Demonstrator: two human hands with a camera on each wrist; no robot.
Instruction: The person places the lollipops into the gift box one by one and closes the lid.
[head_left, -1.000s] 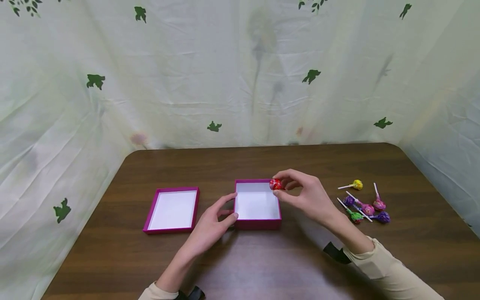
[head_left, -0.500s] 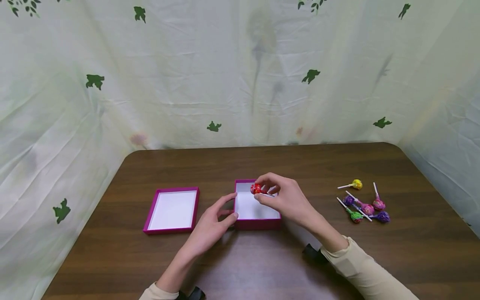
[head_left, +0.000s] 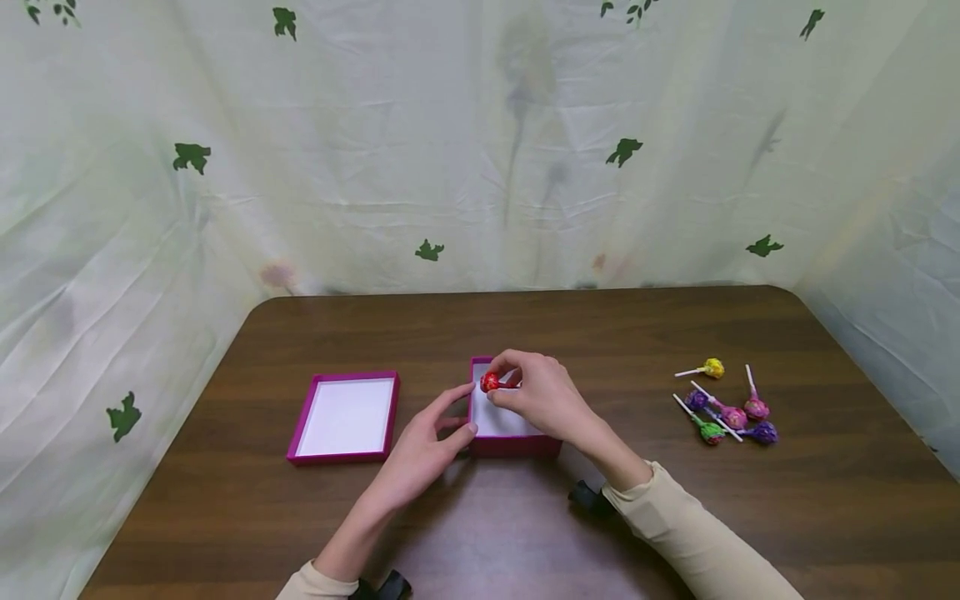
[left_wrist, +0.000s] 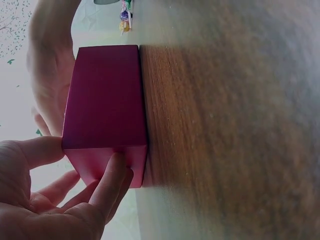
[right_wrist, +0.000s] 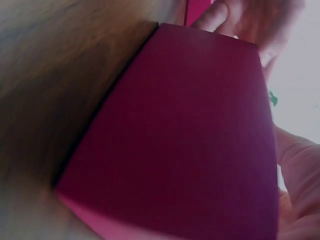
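Note:
My right hand pinches a red-wrapped lollipop between thumb and fingertips, over the white inside of an uncovered magenta box. The lollipop's head points left, near the box's left wall, and its stick is mostly hidden by the fingers. My left hand rests its fingertips and thumb against the box's left side. In the left wrist view, the left hand has its digits spread along the side of the box. The box wall hides the lollipop in the right wrist view.
A magenta lid lies left of the box, white inside facing up. To the right are several lollipops: a yellow one set apart, a green one, and pink and purple ones, on the brown wooden table. A patterned white curtain hangs behind.
My right hand has carried the red lollipop leftward, from the box's right wall across to its left part, slightly lower. The left hand stays against the box.

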